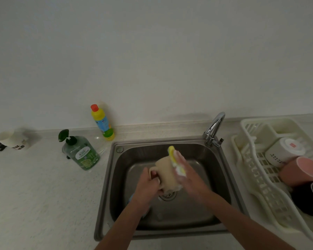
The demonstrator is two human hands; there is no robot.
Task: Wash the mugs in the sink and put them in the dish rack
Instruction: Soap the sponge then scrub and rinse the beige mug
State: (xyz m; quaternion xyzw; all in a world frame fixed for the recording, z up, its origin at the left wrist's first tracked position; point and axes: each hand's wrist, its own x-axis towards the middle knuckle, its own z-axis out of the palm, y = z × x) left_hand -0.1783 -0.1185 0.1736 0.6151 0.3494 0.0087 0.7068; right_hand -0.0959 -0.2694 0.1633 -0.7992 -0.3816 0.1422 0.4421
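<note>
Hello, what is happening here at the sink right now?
A person is washing a beige mug over the steel sink. The left hand grips the mug by its handle, and the right hand presses a soapy yellow sponge against its side. Three mugs already lie in the dish rack on the right: a white mug, a pink mug and a dark mug. No water is visibly running from the faucet.

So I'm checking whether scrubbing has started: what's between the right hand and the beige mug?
In the head view, a soapy yellow sponge lies between the right hand and the beige mug, pressed against its side.
</note>
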